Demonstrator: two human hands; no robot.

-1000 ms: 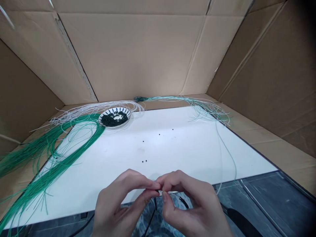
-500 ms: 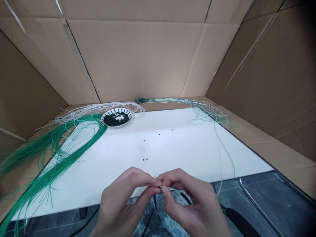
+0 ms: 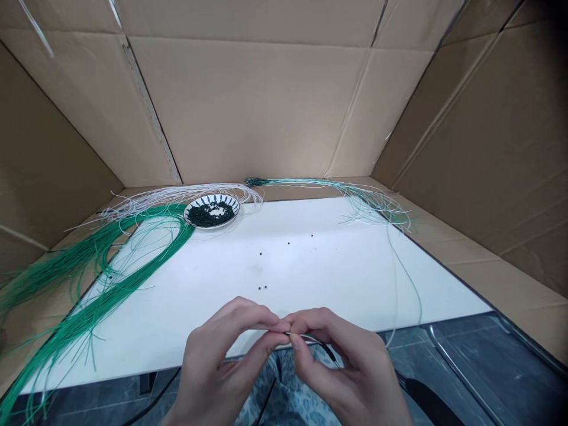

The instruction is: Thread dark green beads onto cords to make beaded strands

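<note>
My left hand (image 3: pixel 222 355) and my right hand (image 3: pixel 337 370) meet at the near edge of the white board, fingertips pinched together on a thin cord (image 3: pixel 308 337). The cord curves right from my fingers and darkens toward its end, perhaps with small beads on it, too small to tell. Several tiny dark beads (image 3: pixel 261 287) lie loose on the white board (image 3: pixel 337 278), beyond my hands. Farther back stands a blue-and-white patterned dish (image 3: pixel 230 205) heaped with dark green beads (image 3: pixel 210 214).
Bundles of green cords (image 3: pixel 110 302), white cords (image 3: pixel 177 194) and pale green cords (image 3: pixel 306 183) curve around the board's back and sides. Cardboard walls (image 3: pixel 244 112) enclose it. Patterned fabric (image 3: pixel 293 396) lies below my hands, and a metal rod (image 3: pixel 461 378) crosses dark flooring at right.
The view has shifted slightly, moving the board and dish a little right. My hands stay pinched together, and more of the dark end of the cord shows to the right.
</note>
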